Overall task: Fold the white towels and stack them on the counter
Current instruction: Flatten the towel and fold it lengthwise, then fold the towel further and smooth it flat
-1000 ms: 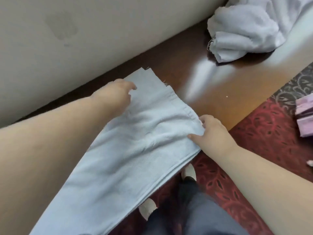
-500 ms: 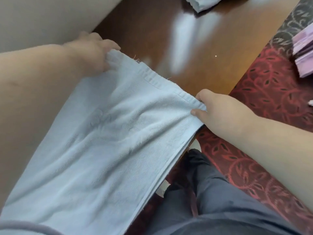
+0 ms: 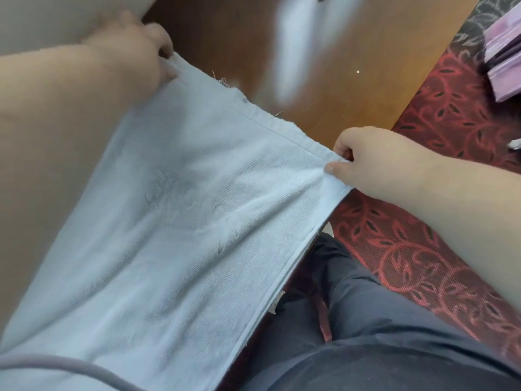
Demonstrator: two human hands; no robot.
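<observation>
Towel: a white towel (image 3: 174, 221) was held stretched between both hands, its far hemmed edge running from one set of fingers to the other; from there it sloped down toward the camera and filled the lower left of the view.
Towel layers: several stacked edges were seen along the side below the right fingers, so the cloth was folded at least once.
Towel edge: loose threads were seen on the hem just right of the left fingers.
Left hand: the left hand (image 3: 132, 49) was set on the far left corner of the towel.
Left fingers: the fingers (image 3: 165, 46) were curled round that corner and closed on the cloth.
Right hand: the right hand (image 3: 375, 162) was set on the far right corner.
Right fingers: the corner was pinched between thumb and the fingers (image 3: 342, 145), closed narrowly on the hem.
Tabletop: a dark brown glossy tabletop (image 3: 352, 80) lay beyond and between both sets of fingers; whether the hem touched it could not be told.
Carpet: a red patterned carpet (image 3: 439, 114) was seen right of and below the right fingers.
Stack: a pale purple stack (image 3: 504, 66) was seen well to the right of the right fingers; what it was could not be told.
Trousers: dark trousers (image 3: 366, 320) were seen below the right fingers, beside the towel's near edge.
</observation>
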